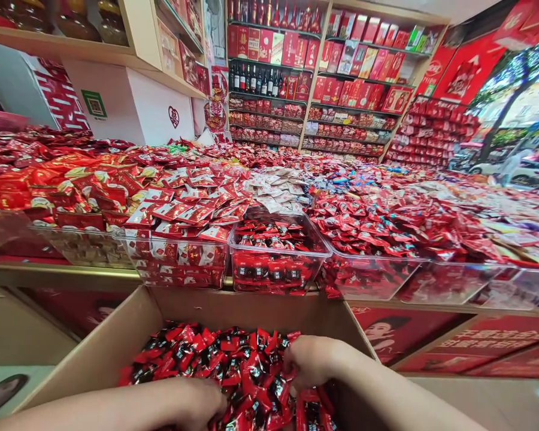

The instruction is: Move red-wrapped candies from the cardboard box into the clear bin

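An open cardboard box [260, 307] stands low in front, below the display counter. Inside lies a heap of small red and black candy packets [220, 353]. My left hand [200, 400] reaches into the heap from the left, its fingertips hidden among the packets. On the right of the heap, my right hand [312, 362] has its fingers curled against red packets, and what it may hold is not clear. Straight ahead on the counter, a clear plastic bin [278, 254] holds neatly rowed packets of the same red and black kind, filled lower than the bins beside it.
Clear bins [179, 251] heaped with red and white packets line the counter edge [72, 274] on both sides. Shelves of bottles and red boxes [273, 48] stand behind. A wooden shelf [139, 42] juts out at the upper left. A street shows at the right.
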Demonstrator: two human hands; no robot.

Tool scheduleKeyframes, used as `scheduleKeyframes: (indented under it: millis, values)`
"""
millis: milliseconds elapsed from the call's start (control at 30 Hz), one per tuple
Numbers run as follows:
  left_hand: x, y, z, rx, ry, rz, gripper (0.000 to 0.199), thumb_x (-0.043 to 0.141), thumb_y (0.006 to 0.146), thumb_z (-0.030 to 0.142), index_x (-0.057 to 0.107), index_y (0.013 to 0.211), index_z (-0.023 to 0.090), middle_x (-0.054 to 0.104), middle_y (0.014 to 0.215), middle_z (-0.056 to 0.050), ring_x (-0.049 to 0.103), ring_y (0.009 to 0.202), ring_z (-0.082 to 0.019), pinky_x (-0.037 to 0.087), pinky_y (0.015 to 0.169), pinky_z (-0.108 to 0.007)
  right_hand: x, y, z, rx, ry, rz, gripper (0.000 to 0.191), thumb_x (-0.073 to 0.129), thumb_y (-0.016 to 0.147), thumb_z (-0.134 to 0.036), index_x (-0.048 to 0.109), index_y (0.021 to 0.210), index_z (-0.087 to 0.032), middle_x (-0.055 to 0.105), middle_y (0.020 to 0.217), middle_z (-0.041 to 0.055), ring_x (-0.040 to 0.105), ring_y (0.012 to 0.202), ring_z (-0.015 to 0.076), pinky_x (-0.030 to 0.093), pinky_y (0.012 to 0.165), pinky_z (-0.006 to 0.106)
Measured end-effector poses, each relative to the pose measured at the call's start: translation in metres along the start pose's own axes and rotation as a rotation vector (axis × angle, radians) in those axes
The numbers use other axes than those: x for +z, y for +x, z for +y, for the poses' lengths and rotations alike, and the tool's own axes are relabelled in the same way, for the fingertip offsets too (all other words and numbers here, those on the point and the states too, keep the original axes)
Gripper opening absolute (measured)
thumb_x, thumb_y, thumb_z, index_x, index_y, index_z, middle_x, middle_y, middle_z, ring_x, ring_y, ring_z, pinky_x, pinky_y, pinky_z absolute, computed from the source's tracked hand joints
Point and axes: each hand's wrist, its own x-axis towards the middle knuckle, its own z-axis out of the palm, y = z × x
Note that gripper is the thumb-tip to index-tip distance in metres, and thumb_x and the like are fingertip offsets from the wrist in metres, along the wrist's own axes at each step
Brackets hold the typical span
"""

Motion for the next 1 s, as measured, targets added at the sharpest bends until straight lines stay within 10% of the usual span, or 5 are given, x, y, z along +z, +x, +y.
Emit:
scheduleKeyframes:
  millis: [233, 467, 700, 1000]
  values:
    - [-0.012, 0.0, 0.005, 0.01, -0.378, 0.193, 0.012, 0.055, 0.053, 0.031, 0.052, 0.053, 0.02, 0.039, 0.044, 0.006, 0.034, 0.041, -0.009, 0.029, 0.04, -0.021, -0.009, -0.008, 0.012, -0.027, 0.152, 0.112, 0.041, 0.054, 0.056, -0.049, 0.059, 0.089, -0.025, 0.061, 0.076, 0.0023, 0.054, 0.066, 0.0174, 0.039, 0.052, 0.025]
    - [-0.066, -0.008, 0.028, 0.169, -0.664, 0.456, 0.017, 0.036, 0.073, 0.035, 0.042, 0.072, 0.019, 0.05, 0.066, 0.004, 0.046, 0.063, -0.011, 0.034, 0.056, -0.02, -0.008, -0.007, 0.007, -0.253, 0.655, 0.387, 0.045, 0.055, 0.061, -0.047, 0.05, 0.095, -0.018, 0.058, 0.078, 0.0022, 0.052, 0.066, 0.0124, 0.039, 0.055, 0.02]
    - [-0.075, -0.018, 0.04, 0.258, -1.057, 0.518, 0.022, 0.043, 0.072, 0.037, 0.035, 0.066, 0.018, 0.044, 0.055, 0.006, 0.053, 0.058, -0.011, 0.032, 0.049, -0.019, -0.015, -0.005, 0.003, -0.312, 0.98, 0.387, 0.037, 0.037, 0.074, -0.048, 0.052, 0.077, -0.014, 0.053, 0.061, -0.001, 0.048, 0.051, 0.0081, 0.036, 0.045, 0.018]
    - [-0.073, -0.022, 0.031, 0.36, -1.111, 0.435, 0.021, 0.043, 0.073, 0.039, 0.042, 0.074, 0.017, 0.058, 0.072, 0.001, 0.053, 0.066, -0.011, 0.039, 0.063, -0.024, -0.04, -0.035, -0.011, -0.297, 0.615, 0.969, 0.018, 0.045, 0.074, -0.029, 0.058, 0.083, -0.019, 0.061, 0.08, 0.0018, 0.055, 0.073, 0.0122, 0.042, 0.068, 0.024]
